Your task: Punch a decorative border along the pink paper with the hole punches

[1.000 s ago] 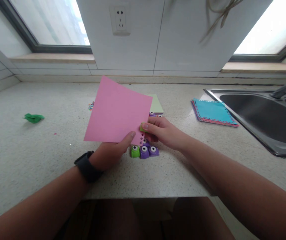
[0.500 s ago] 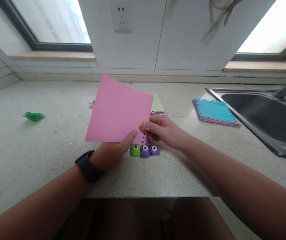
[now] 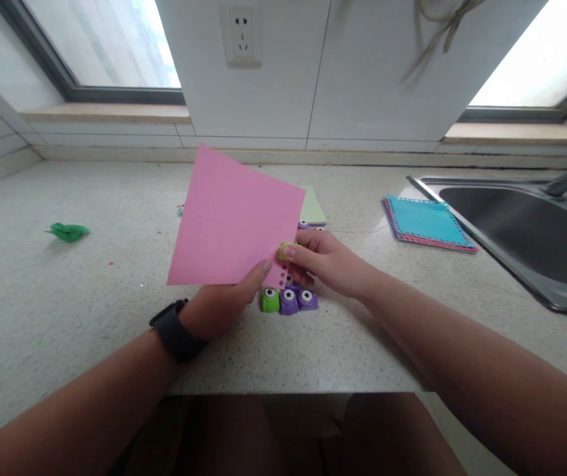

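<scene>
A pink sheet of paper (image 3: pixel 238 221) is held up above the counter, with several small shapes punched along its lower right edge. My left hand (image 3: pixel 228 301) grips its lower edge, thumb on top and the other fingers hidden beneath. In my right hand (image 3: pixel 325 261) is a green craft punch (image 3: pixel 284 251), pinched at the sheet's right edge with my thumb on it. Just below the paper sit another green punch (image 3: pixel 270 301) and purple punches (image 3: pixel 289 302), each with a dark shape on a white top. More punches show partly behind the sheet.
A stack of pale green paper (image 3: pixel 313 206) lies behind the pink sheet. To the right, blue and red punched sheets (image 3: pixel 429 221) are piled beside a steel sink (image 3: pixel 501 251). A crumpled green item (image 3: pixel 68 231) rests at the left. Small colourful scraps (image 3: pixel 180 210) peek out behind the paper.
The pink sheet has tilted slightly, its far edge looking straighter. My right thumb stays on the green punch, which has shifted a little at the edge. Both hands keep their grips.
</scene>
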Motion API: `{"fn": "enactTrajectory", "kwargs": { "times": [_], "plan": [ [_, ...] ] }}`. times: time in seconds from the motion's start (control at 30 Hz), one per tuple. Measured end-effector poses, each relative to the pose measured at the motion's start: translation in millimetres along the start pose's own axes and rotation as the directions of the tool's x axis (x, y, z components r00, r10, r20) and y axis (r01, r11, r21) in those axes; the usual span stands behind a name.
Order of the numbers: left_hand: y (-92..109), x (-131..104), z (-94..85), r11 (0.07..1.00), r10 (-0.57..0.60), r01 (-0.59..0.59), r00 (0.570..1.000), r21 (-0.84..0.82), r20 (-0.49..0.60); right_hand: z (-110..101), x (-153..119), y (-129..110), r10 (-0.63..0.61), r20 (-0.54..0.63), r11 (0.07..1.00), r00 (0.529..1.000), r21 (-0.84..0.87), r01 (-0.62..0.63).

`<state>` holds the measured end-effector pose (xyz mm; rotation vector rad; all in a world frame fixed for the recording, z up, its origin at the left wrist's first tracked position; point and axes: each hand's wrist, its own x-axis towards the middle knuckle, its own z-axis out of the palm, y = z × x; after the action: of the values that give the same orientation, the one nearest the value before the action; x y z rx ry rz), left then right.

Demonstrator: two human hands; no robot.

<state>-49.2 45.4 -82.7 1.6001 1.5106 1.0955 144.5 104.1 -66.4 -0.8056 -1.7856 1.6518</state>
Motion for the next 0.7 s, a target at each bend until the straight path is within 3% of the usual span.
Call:
{"fn": "enactTrajectory", "kwargs": {
  "times": [0.13, 0.37, 0.47, 0.57, 0.7],
  "plan": [
    [1.8, 0.2, -0.6, 0.999, -0.003, 0.003, 1.000, 0.032, 0.024, -2.4, 0.9, -0.3, -0.010, -0.012, 0.999, 1.000, 0.048, 0.011],
    [1.7, 0.2, -3.1, 0.996, -0.086, 0.084, 0.995, 0.025, 0.055, -17.1, -1.7, -3.1, -0.045, -0.160, 0.997, 0.986, 0.048, 0.053],
    [1.5, 1.2, -3.9, 0.988, -0.150, 0.153, 0.985, -0.022, 0.083, -25.5, -3.6, -2.7, -0.057, -0.235, 0.998, 0.970, -0.020, 0.054],
    [1.7, 3.4, -6.3, 0.989, -0.144, 0.147, 0.984, -0.016, 0.105, -33.1, -6.8, -4.1, -0.085, -0.267, 0.992, 0.960, -0.117, 0.055],
    [0.7, 7.7, -9.9, 0.992, -0.107, 0.114, 0.987, -0.056, 0.122, -42.3, -13.1, -9.9, -0.073, -0.196, 0.956, 0.978, -0.293, 0.013]
  ]
}}
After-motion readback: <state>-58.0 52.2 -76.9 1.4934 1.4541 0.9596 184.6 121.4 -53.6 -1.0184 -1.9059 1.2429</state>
